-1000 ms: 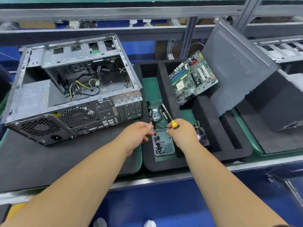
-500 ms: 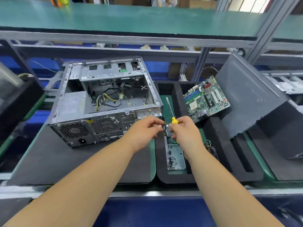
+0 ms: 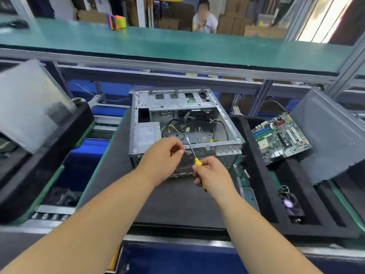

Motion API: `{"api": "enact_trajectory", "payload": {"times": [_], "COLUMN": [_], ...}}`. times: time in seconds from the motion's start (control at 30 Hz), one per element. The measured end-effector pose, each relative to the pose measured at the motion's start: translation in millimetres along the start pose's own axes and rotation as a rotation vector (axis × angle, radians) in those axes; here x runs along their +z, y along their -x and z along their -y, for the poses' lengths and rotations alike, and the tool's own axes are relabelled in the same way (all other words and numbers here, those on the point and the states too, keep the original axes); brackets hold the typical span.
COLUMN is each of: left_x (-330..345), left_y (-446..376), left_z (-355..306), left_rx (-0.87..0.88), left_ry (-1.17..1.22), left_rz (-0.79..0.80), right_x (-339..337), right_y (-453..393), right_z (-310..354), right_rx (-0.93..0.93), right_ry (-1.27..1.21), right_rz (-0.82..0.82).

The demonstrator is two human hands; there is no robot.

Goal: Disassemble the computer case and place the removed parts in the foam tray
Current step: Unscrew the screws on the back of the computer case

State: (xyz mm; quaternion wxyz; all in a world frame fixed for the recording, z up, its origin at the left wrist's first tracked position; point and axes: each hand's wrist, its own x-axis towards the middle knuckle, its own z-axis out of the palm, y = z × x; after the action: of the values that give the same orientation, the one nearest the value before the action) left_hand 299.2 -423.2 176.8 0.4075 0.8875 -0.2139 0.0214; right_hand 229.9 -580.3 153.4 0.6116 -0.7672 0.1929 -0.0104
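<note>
Right hand (image 3: 210,174): fingers curled round the yellow handle of a screwdriver (image 3: 194,158); metal shaft slants up and to the far left, tip in front of the near top edge of the case.
Left hand (image 3: 164,158): raised just left of the shaft, fingers curled with thumb and fingertips drawn together; whether anything is pinched there cannot be told.
Hands relative to each other: close together, not touching, both in front of the near wall of the case.
Computer case (image 3: 227,146): bare metal, open side up, lying on a dark mat (image 3: 177,202) at centre; vented rear wall faces the near side, partly hidden by the hands.
Case interior: power supply (image 3: 147,133) at the left; loose black and yellow cables (image 3: 175,127) across the middle.
Foam tray (image 3: 262,194): black, just right of the case, divided into long compartments.
Motherboard (image 3: 281,136): green, tilted, leaning in the far part of the tray.
Fan (image 3: 290,204): small, in a near compartment at the right of the tray.
Side panel (image 3: 331,135): grey, tilted, just right of the motherboard, over the tray's right side.
Left station: another black tray (image 3: 45,167) with a blurred grey panel (image 3: 27,103) above it.
Far side: green shelf (image 3: 177,46) on a metal frame; a seated person (image 3: 205,20) and cardboard boxes behind.
</note>
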Motion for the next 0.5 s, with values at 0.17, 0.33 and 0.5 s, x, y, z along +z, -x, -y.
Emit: {"api": "enact_trajectory", "payload": {"times": [0.17, 0.33, 0.5], "left_x": [-33.5, -43.9, -37.8], "left_y": [-9.9, -22.9, -26.3], "left_z": [35.9, 60.4, 68.6], "left_rx": [0.083, 0.126, 0.261], "left_ry": [-0.220, -0.385, -0.500], "left_rz": [0.009, 0.271, 0.269], "right_x": [37.9, 60.1, 64.9], "right_y": [15.2, 28.5, 36.6], "right_z": [5.4, 4.2, -2.1], "right_rx": [0.053, 0.109, 0.110], "right_ry": [-0.043, -0.069, -0.009], "right_rz": [-0.007, -0.012, -0.036]}}
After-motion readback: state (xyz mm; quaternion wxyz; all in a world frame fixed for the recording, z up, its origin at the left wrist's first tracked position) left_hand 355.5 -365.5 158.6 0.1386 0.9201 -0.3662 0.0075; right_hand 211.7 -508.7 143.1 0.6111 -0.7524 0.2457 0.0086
